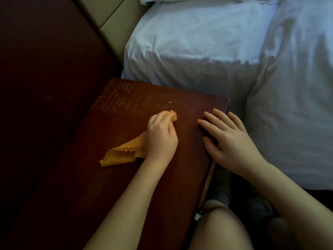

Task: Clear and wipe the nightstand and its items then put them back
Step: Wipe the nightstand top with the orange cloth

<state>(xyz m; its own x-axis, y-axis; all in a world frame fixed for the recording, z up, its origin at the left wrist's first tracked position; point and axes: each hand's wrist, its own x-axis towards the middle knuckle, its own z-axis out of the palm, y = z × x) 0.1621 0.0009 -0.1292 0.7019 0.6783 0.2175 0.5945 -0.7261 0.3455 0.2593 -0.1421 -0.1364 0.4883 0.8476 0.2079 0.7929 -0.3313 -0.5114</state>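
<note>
The dark red-brown nightstand (126, 177) fills the lower middle of the head view, its top bare apart from scratches at the far end. My left hand (161, 135) grips an orange cloth (124, 154) and presses it onto the top near the middle. One tip of the cloth pokes out past my fingers, and its scalloped tail trails toward the near left. My right hand (228, 139) lies flat with spread fingers on the top beside the right edge.
A bed with white sheets (207, 42) and a duvet (297, 105) lies right beside the nightstand on the right. A dark wall panel (45, 69) stands to the left. My knee (221, 230) and socked feet (259, 208) are below the nightstand's right edge.
</note>
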